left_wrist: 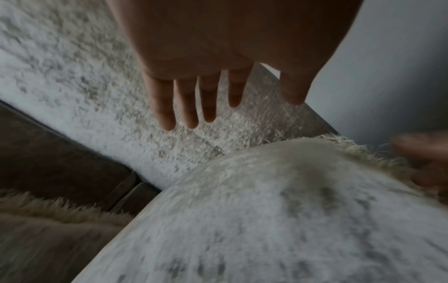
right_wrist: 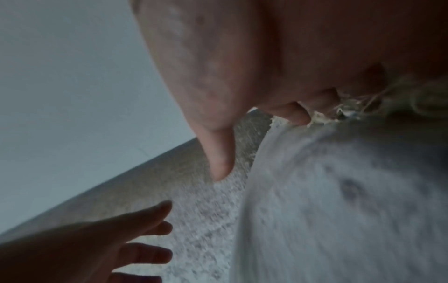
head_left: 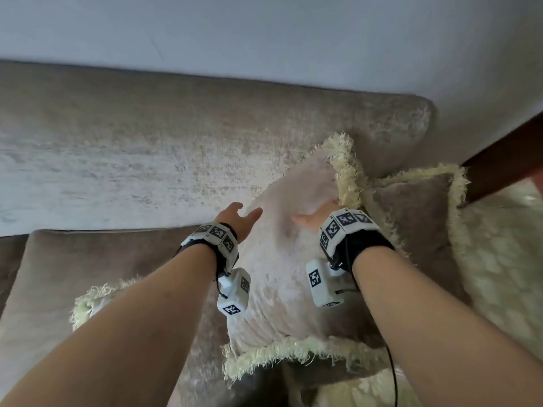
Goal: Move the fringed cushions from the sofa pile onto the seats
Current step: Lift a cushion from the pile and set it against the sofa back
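A pale fringed cushion (head_left: 282, 274) stands tilted on the sofa, leaning back on the pile; the wrist views show it too (left_wrist: 278, 210) (right_wrist: 339, 191). My right hand (head_left: 317, 218) holds its right edge, with the thumb on its face and the fingers (right_wrist: 298, 113) curled into the cream fringe. My left hand (head_left: 239, 218) hovers at the cushion's upper left side. Its fingers (left_wrist: 208, 99) are straight and spread in front of the backrest and hold nothing. A darker brown fringed cushion (head_left: 411, 218) lies behind on the right. Another fringed cushion (head_left: 97, 298) lies under my left forearm.
The beige sofa backrest (head_left: 147, 142) runs across the view below a pale wall, and the brown seat (head_left: 58, 274) spreads to the left. A white fluffy cover (head_left: 499, 274) lies at the right. A dark wooden piece (head_left: 505, 160) juts in at the upper right.
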